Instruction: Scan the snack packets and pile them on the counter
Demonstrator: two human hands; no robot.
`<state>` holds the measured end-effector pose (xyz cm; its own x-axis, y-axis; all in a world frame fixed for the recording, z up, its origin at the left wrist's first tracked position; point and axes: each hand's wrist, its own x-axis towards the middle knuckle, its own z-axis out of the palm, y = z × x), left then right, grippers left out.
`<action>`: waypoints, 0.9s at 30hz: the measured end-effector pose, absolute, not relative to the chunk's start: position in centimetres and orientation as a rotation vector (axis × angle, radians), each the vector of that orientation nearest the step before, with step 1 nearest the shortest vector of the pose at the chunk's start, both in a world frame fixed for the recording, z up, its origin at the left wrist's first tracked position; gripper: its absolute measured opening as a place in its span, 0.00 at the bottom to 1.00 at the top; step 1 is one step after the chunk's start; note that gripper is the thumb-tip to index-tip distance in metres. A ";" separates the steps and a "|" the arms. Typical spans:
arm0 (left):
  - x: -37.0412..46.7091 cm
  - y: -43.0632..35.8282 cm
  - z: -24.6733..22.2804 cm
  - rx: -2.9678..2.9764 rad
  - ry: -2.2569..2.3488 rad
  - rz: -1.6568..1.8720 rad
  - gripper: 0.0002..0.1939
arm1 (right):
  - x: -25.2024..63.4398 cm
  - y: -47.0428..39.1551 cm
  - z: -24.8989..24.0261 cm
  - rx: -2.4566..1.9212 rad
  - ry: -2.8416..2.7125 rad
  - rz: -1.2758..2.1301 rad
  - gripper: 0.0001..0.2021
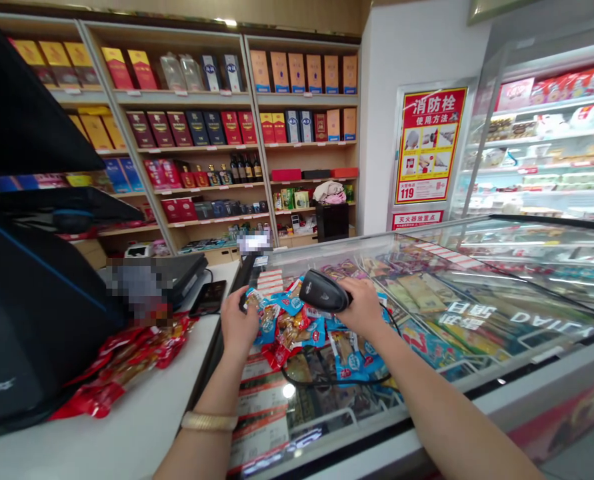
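My right hand (365, 307) is wrapped round the handle of a black barcode scanner (323, 291), its head pointing left over the snack packets. A black cable hangs from it and loops across the glass. On the left, my left hand (239, 325) grips the edge of a blue snack packet (265, 319), thumb and fingers closed on it. Between the hands, several red and blue packets (293, 327) lie in a pile on the freezer's glass top (321, 393). Another blue packet (349, 357) lies below the scanner. A gold bracelet circles my left wrist.
More red packets (137, 353) lie on the white counter (177, 407) at the left, beside a large dark screen or till (31, 320). A phone (208, 297) rests near the counter's edge. Shelves of boxed goods (191, 127) line the back wall; a lit display fridge (551, 140) stands right.
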<state>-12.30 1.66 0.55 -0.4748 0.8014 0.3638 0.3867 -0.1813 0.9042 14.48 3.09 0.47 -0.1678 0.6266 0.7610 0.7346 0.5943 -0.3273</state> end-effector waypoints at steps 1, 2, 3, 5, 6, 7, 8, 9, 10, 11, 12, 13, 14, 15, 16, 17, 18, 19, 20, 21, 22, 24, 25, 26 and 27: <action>-12.7 1.2 1.1 1.476 1.974 1.669 0.22 | 14.5 3.1 0.5 -1.102 -1.865 -0.145 0.12; -13.3 0.7 1.6 1.555 2.206 1.603 0.21 | 14.5 3.1 0.5 -1.106 -1.861 -0.144 0.13; -14.0 0.2 2.0 1.585 2.415 1.513 0.20 | 14.5 3.1 0.5 -1.106 -1.861 -0.140 0.13; -15.6 -0.7 2.7 1.573 2.709 1.277 0.18 | 14.4 3.1 0.5 -1.099 -1.864 -0.127 0.12; -16.4 -1.2 2.9 1.566 2.796 1.157 0.18 | 14.4 3.1 0.4 -1.097 -1.866 -0.123 0.11; -17.3 -1.7 3.1 1.575 2.848 1.047 0.19 | 14.3 3.1 0.4 -1.097 -1.872 -0.122 0.11; -18.2 -2.4 3.3 1.602 2.872 0.953 0.21 | 14.3 3.1 0.4 -1.102 -1.878 -0.124 0.10; -19.1 -3.1 3.4 1.642 2.885 0.880 0.22 | 14.2 3.1 0.3 -1.109 -1.886 -0.127 0.10; -20.0 -3.9 3.5 1.680 2.898 0.824 0.23 | 14.2 3.1 0.3 -1.116 -1.896 -0.131 0.09; -20.8 -4.8 3.6 1.701 2.921 0.779 0.25 | 14.1 3.1 0.3 -1.120 -1.907 -0.134 0.09; -21.6 -5.9 3.7 1.703 2.954 0.739 0.27 | 14.1 3.1 0.2 -1.119 -1.916 -0.135 0.10; -22.4 -6.9 3.8 1.668 2.993 0.680 0.29 | 14.0 3.1 0.2 -1.117 -1.919 -0.135 0.10; -23.1 -7.9 3.8 1.599 3.043 0.614 0.31 | 14.0 3.0 0.2 -1.115 -1.919 -0.131 0.10; -23.7 -8.8 3.8 1.547 3.080 0.561 0.30 | 13.9 3.0 0.2 -1.114 -1.919 -0.124 0.10; -24.2 -9.6 3.8 1.509 3.102 0.510 0.30 | 13.9 3.0 0.2 -1.115 -1.917 -0.116 0.10; -24.6 -10.2 3.8 1.494 3.105 0.467 0.28 | 13.9 3.0 0.2 -1.116 -1.917 -0.107 0.10; -24.9 -10.7 3.7 1.503 3.091 0.432 0.26 | 13.9 3.0 0.2 -1.117 -1.919 -0.098 0.10; -25.2 -11.1 3.6 1.521 3.072 0.407 0.25 | 13.8 3.0 0.2 -1.115 -1.922 -0.091 0.10; -25.5 -11.3 3.4 1.542 3.052 0.395 0.23 | 13.8 3.0 0.1 -1.110 -1.923 -0.086 0.10; -25.7 -11.4 3.3 1.556 3.037 0.404 0.21 | 13.8 3.0 0.1 -1.103 -1.922 -0.082 0.10; -25.9 -11.4 3.1 1.557 3.031 0.436 0.18 | 13.8 3.1 0.0 -1.097 -1.921 -0.079 0.09; -26.4 -11.3 2.9 1.519 3.023 0.556 0.15 | 13.8 3.2 -0.1 -1.090 -1.921 -0.080 0.09; -26.6 -11.2 2.9 1.488 3.008 0.638 0.14 | 13.8 3.3 -0.2 -1.091 -1.922 -0.084 0.09; -26.6 -11.1 2.9 1.439 2.985 0.739 0.13 | 13.8 3.3 -0.2 -1.094 -1.921 -0.088 0.09; -26.6 -11.0 2.9 1.385 2.944 0.870 0.13 | 13.8 3.3 -0.2 -1.096 -1.921 -0.091 0.09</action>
